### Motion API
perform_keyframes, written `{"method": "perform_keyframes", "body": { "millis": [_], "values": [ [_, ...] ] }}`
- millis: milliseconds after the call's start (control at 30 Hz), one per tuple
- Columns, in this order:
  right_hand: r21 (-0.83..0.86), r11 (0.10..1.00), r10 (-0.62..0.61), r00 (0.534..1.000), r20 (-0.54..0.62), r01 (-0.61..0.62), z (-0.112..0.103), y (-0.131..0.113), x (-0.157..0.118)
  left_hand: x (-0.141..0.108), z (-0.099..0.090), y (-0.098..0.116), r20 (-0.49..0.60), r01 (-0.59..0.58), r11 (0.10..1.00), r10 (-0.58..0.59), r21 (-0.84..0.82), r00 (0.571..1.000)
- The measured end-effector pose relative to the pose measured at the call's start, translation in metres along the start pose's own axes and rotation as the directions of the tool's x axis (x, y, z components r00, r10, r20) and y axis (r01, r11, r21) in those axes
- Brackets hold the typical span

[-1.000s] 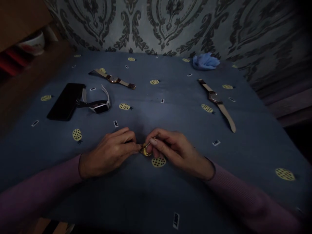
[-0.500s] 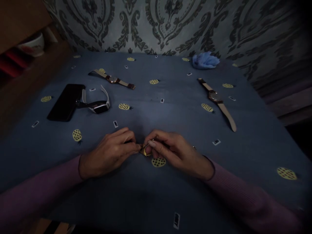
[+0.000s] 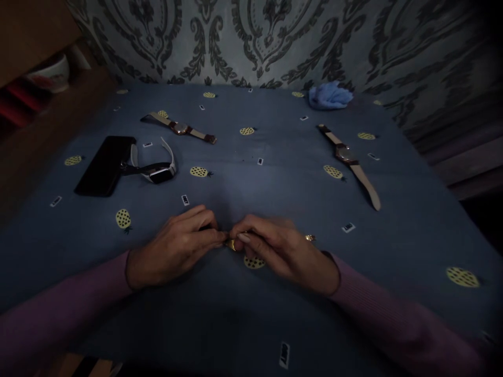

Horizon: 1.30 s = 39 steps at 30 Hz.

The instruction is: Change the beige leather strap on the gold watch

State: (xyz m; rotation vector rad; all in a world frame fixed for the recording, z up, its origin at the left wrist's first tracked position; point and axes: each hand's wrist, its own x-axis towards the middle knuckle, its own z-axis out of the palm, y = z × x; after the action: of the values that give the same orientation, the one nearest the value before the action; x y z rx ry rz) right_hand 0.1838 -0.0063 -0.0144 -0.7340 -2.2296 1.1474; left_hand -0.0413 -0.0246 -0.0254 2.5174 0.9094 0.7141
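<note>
At the middle of the table, my left hand is closed, its thumb and fingertips pinching one side of a gold-coloured watch. Most of that watch is hidden by my fingers. Opposite it, my right hand is closed too, thumb against forefinger on a thin tool that barely shows, held against the gold piece. A short gold-coloured band end shows beyond the right hand's knuckles; whether it joins the held watch is hidden.
A black phone lies at the left with a white-strapped smartwatch beside it. Two leather-strapped watches lie farther back, a left watch and a right watch. A crumpled blue cloth sits near the wall.
My right hand has turned slightly and shifted a little left and down, uncovering more of the gold-coloured band end. The left hand stays almost in place.
</note>
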Motion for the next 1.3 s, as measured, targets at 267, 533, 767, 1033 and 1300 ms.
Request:
{"method": "perform_keyframes", "body": {
  "millis": [267,533,767,1033,1300],
  "values": [
    [-0.049,0.998,-0.035,0.999,0.001,0.035,0.0017,0.0034,-0.0023,0.0011,0.0003,0.0003,-0.012,-0.006,1.0,0.006,0.001,1.0],
    [-0.068,0.997,-0.022,1.0,0.009,0.023,0.0005,0.0003,-0.0024,0.0011,-0.0007,0.0008,0.01,0.014,1.0,-0.014,0.022,1.0],
    [-0.067,0.997,-0.022,1.0,0.019,0.023,0.0015,0.0014,-0.004,0.0019,0.0003,0.0012,0.001,0.011,0.999,-0.011,0.03,1.0],
    [-0.094,0.995,-0.031,0.999,0.014,0.032,0.0012,0.0012,-0.0048,0.0011,0.0013,0.0011,-0.017,0.014,1.0,-0.013,0.023,1.0],
    [-0.147,0.987,-0.071,0.997,-0.015,0.068,0.0015,0.0029,-0.0041,0.0015,0.0012,0.0014,-0.011,0.024,0.999,-0.024,0.041,1.0]
  ]
}}
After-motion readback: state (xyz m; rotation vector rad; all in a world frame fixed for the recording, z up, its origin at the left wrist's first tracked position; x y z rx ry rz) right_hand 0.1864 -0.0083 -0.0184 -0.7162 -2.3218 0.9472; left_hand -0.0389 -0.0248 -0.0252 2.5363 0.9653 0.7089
